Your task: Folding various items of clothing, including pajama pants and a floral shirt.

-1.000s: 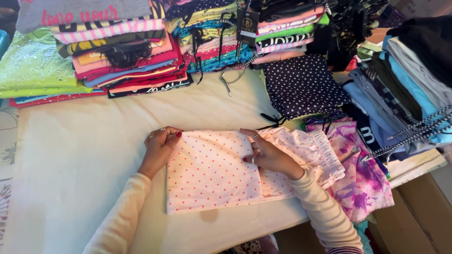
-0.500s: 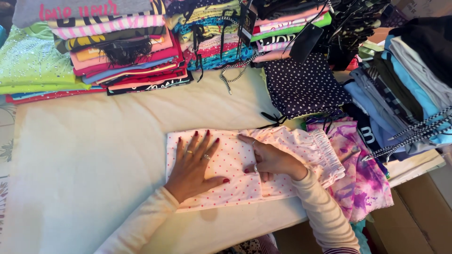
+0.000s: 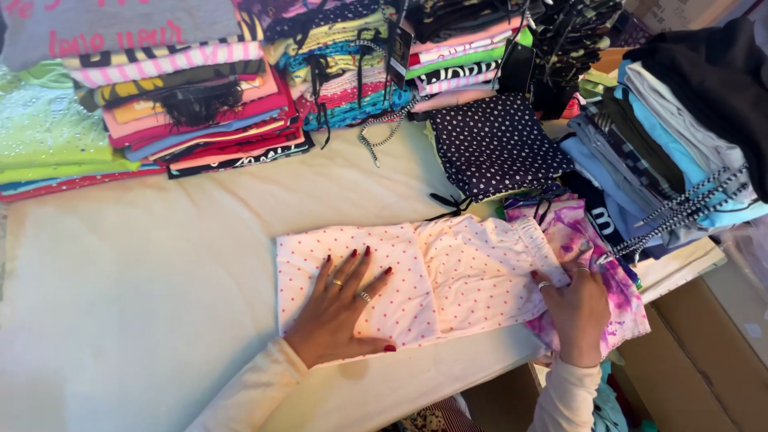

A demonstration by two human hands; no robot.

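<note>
Cream-covered desk [image 3: 120,280] ringed with stacks of folded clothes [image 3: 184,104], pink dotted garment [image 3: 424,280] laid out in the middle

left hand [image 3: 340,308] is pressed flat on the left half of the pink dotted garment, palm down, fingers spread wide, holding nothing, wrist bent back toward the desk's near edge, cream sleeve running off the bottom; right hand [image 3: 578,308] sits at the garment's right end by the gathered waistband, fingers curled in narrow and pinching the fabric edge, forearm coming straight up from below; the garment lies lengthwise near the front edge of the desk, its right end overlapping a purple tie-dye piece [image 3: 616,296]; a navy dotted item [image 3: 496,148] lies just behind it
</note>
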